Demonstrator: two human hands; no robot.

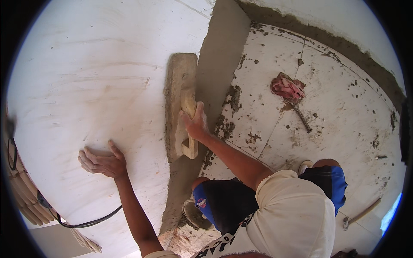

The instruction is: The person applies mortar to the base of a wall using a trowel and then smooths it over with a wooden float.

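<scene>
My right hand (pixel 196 122) grips the handle of a long wooden float (pixel 174 107) caked with dried mortar. The float's face lies against the edge where the white wall (pixel 94 69) meets a grey band of mortar (pixel 221 47) along its foot. Further left, my left hand (pixel 103 163) rests on the white wall with fingers stretched out, holding nothing. Smears and scratches mark the wall around both hands.
Crumbs of mortar dot the tiled floor (pixel 275 51). A crumpled pinkish-red wrapping (pixel 287 87) lies there beside a ribbed metal rod (pixel 302 118). At the lower right is a hammer (pixel 361 213). A black cable (pixel 94 222) hangs at lower left near brown stacked strips (pixel 28 195).
</scene>
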